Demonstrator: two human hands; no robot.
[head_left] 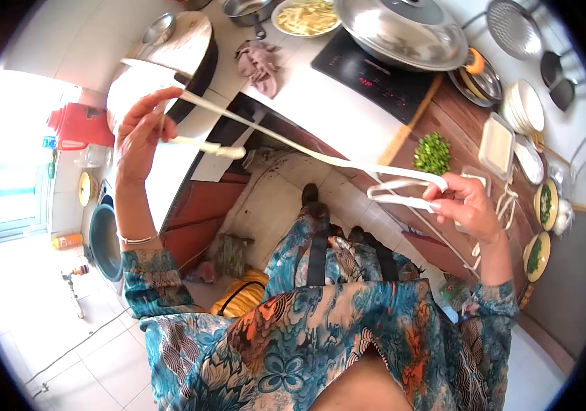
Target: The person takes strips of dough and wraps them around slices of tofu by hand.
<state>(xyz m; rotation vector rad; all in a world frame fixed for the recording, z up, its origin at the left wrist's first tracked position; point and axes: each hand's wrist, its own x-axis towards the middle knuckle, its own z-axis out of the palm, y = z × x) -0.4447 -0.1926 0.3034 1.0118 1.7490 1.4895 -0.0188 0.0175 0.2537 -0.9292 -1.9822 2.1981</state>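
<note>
A long white strip that looks like noodle dough (pixel 286 142) is stretched in the air between my two hands. My left hand (pixel 141 133), raised on the left over the counter's edge, pinches one end, and a short thicker tail of it hangs toward the middle. My right hand (pixel 470 205) grips the other end between thumb and fingers, near the wooden counter. There the strip folds back in a loop beside the fingertips. Chopped green onion (pixel 433 153) lies in a pile just beyond my right hand.
A lidded wok (pixel 403 31) sits on a black induction cooker (pixel 368 77). Nearby are a plate of cut yellow strips (pixel 307 17), a crumpled cloth (pixel 257 65), a round chopping board (pixel 187 41), stacked white bowls (pixel 522 107) and a white rectangular container (pixel 496 145).
</note>
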